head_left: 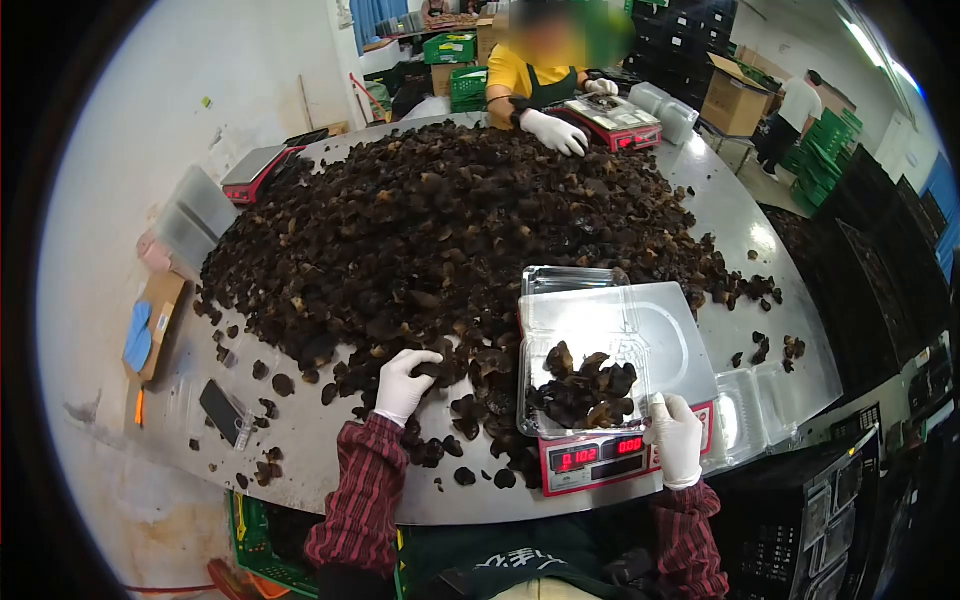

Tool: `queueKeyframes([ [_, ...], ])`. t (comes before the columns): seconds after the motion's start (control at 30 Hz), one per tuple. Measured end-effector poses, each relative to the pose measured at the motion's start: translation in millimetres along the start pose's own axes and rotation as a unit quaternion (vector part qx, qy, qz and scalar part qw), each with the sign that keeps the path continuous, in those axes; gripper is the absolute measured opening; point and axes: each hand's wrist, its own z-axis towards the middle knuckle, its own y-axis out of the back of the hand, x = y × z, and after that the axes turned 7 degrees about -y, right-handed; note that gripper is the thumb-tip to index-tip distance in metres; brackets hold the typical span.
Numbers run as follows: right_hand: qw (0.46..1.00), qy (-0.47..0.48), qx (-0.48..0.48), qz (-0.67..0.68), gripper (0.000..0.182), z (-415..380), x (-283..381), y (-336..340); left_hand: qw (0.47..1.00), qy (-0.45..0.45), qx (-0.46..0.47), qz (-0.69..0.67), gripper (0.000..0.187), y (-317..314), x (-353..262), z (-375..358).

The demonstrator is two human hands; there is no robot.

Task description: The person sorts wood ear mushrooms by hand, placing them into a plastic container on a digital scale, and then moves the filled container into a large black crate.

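Observation:
A large pile of dark brown wood-ear-like pieces covers much of the metal table. At the pile's near edge, my gloved left hand has its fingers closed round some dark pieces. A clear plastic tray holding several dark pieces rests on a red scale, whose left display reads 0.102. My gloved right hand is at the scale's front right, beside the tray's corner, its fingers curled; what they grip, if anything, I cannot make out.
Across the table, a co-worker's gloved hand touches the pile near another red scale. A third scale stands at the left. A phone lies at the left edge. Clear trays sit right of my scale.

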Motion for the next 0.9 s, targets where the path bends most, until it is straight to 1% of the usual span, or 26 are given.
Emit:
queueKeyframes([
  [0.03,1.0,-0.012,0.004,0.007,0.024,-1.8,4.5,0.0,1.0,0.017,0.0,-0.022,0.024,0.0,-22.7,5.9],
  [0.07,1.0,-0.024,0.009,0.013,0.024,-3.1,7.3,-0.9,0.998,-0.021,-0.009,-0.063,0.025,-4.3,-41.6,11.8],
  [0.1,1.0,-0.025,0.007,0.014,0.024,-3.4,7.6,-2.8,0.995,-0.035,0.008,-0.097,0.027,-8.0,-63.8,16.7],
  [0.13,0.999,0.011,-0.023,-0.02,0.022,-3.5,7.5,-4.6,0.993,-0.095,0.016,-0.076,0.03,-13.6,-91.8,20.2],
  [0.17,0.996,0.047,-0.054,-0.055,0.019,-3.3,7.7,-5.3,0.99,-0.124,0.03,-0.052,0.034,-20.2,-116.1,23.6],
  [0.2,0.996,0.046,-0.055,-0.055,0.019,-2.9,8.5,-4.7,0.984,-0.171,0.04,-0.025,0.037,-31.2,-132.7,26.0],
  [0.23,0.966,0.191,-0.109,-0.133,0.02,-2.4,9.9,-3.7,0.975,-0.214,0.06,0.001,0.038,-44.8,-140.1,28.7],
  [0.27,0.907,0.33,-0.16,-0.208,0.022,-2.4,13.3,-2.8,0.967,-0.235,0.093,0.005,0.039,-57.0,-148.7,30.0],
  [0.3,0.907,0.329,-0.161,-0.209,0.022,-5.0,21.7,-2.0,0.952,-0.27,0.138,0.038,0.043,-72.4,-144.4,34.0],
  [0.37,0.889,0.368,-0.002,-0.273,0.027,-14.6,47.1,-4.8,0.928,-0.266,0.249,0.079,0.048,-94.9,-140.7,34.7],
  [0.4,0.873,0.366,0.03,-0.321,0.029,-14.8,47.9,-9.0,0.917,-0.261,0.289,0.092,0.054,-99.8,-141.0,34.1],
  [0.43,0.861,0.365,0.062,-0.348,0.028,-11.4,42.4,-14.5,0.915,-0.264,0.29,0.09,0.054,-100.1,-143.8,34.7],
  [0.5,0.845,0.354,0.059,-0.396,0.028,-6.2,33.8,-22.4,0.911,-0.269,0.302,0.079,0.057,-92.1,-150.1,34.0],
  [0.53,0.845,0.354,0.059,-0.396,0.028,-5.9,34.3,-20.9,0.911,-0.269,0.302,0.08,0.057,-85.6,-154.0,32.7],
  [0.6,0.911,0.308,0.055,-0.267,0.028,-5.0,39.8,-16.2,0.922,-0.296,0.239,0.078,0.052,-68.6,-164.0,30.4],
  [0.63,0.961,0.191,0.089,-0.178,0.025,-8.5,47.2,-12.8,0.925,-0.309,0.208,0.077,0.05,-62.0,-167.8,29.4],
  [0.67,0.979,0.118,0.11,-0.122,0.022,-11.9,56.1,-9.1,0.952,-0.256,0.167,0.0,0.042,-58.2,-169.4,24.0],
  [0.7,0.988,0.044,0.131,-0.065,0.019,-15.2,64.8,-5.7,0.966,-0.193,0.155,-0.077,0.036,-54.4,-169.8,19.8],
  [0.73,0.988,0.043,0.131,-0.064,0.019,-19.3,72.6,-3.5,0.964,-0.121,0.167,-0.165,0.037,-55.2,-167.6,14.0],
  [0.77,0.987,-0.015,0.156,-0.036,0.017,-23.3,80.2,-2.5,0.95,-0.047,0.176,-0.252,0.039,-56.5,-165.4,6.7],
  [0.8,0.981,-0.072,0.183,-0.009,0.015,-26.5,85.1,-3.5,0.932,-0.047,0.179,-0.31,0.043,-62.0,-168.2,-1.9],
  [0.83,0.98,-0.07,0.186,-0.011,0.015,-30.4,86.2,-6.4,0.911,-0.046,0.179,-0.368,0.047,-69.7,-172.0,-11.2],
  [0.87,0.974,-0.063,0.219,-0.01,0.015,-35.7,85.4,-10.3,0.901,-0.024,0.205,-0.381,0.051,-73.3,-172.8,-19.7],
  [0.9,0.966,-0.056,0.252,-0.01,0.015,-40.1,85.4,-13.6,0.873,-0.004,0.179,-0.453,0.044,-83.9,-169.4,-30.9],
])
